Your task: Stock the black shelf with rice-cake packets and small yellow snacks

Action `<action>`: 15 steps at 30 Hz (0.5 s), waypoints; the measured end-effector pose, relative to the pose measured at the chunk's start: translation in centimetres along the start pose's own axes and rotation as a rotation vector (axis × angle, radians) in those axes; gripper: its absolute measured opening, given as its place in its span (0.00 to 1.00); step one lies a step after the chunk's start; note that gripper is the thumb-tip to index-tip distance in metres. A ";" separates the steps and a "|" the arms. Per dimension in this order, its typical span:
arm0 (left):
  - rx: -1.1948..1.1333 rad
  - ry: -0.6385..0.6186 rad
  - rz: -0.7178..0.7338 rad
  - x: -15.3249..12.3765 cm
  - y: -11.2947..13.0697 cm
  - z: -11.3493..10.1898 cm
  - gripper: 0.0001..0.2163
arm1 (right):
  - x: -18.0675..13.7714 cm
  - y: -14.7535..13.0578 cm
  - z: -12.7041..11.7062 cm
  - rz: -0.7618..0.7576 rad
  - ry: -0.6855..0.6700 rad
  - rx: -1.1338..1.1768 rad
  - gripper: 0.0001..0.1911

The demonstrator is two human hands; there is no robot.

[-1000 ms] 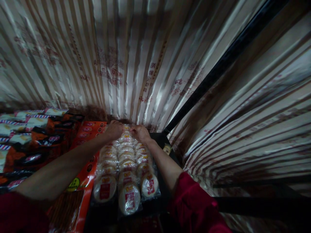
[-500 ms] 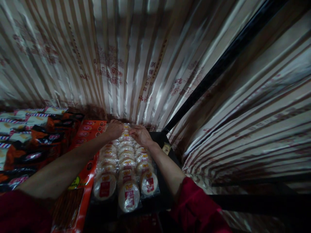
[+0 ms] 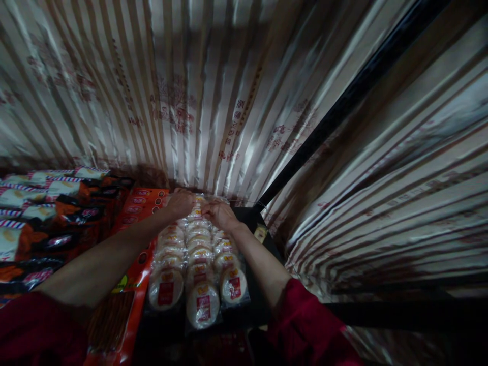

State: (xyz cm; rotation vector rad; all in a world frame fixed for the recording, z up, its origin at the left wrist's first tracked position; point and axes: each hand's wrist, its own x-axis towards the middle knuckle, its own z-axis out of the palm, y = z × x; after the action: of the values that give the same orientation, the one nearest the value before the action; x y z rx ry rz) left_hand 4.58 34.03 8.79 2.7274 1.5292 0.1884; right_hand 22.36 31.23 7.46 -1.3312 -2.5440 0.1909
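Observation:
Three rows of round pale cakes (image 3: 200, 254), sealed in clear wrappers with red and yellow labels, lean one behind another on a dark shelf. At the far end of the left row is my left hand (image 3: 180, 203), its fingers curled down and their tips hidden. Opposite it, my right hand (image 3: 220, 214) bends over the far end of the right row, thumb and fingers drawn together on a clear wrapper there. Dim light blurs exactly what lies between the fingers.
Orange-red packs (image 3: 141, 267) with brown sticks in a window lie left of the cakes. Farther left are black-and-orange bags (image 3: 82, 213) and white striped bags (image 3: 32, 198). A pleated printed curtain (image 3: 202, 101) hangs behind. A black post (image 3: 324, 117) slants up at right.
The fingers of my right hand have drawn in more closely. My left hand stays at nearly the same spot. The view has shifted very slightly.

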 end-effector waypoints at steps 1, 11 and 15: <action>-0.001 -0.005 -0.001 0.0 0.0 -0.1 0.10 | 0.0 -0.1 -0.1 0.012 -0.012 -0.003 0.04; -0.027 0.080 0.111 -1.2 -0.2 -0.8 0.10 | -0.2 -1.5 -1.0 0.082 -0.057 -0.110 0.06; -0.006 -0.007 0.201 -1.8 -0.1 -0.9 0.09 | -0.2 -1.9 -1.4 0.096 -0.078 -0.162 0.07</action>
State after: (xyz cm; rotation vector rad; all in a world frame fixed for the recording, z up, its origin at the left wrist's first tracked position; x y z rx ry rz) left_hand 3.44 32.53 9.50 2.8708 1.2490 0.1841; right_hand 21.35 30.01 9.19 -1.5354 -2.6094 0.0563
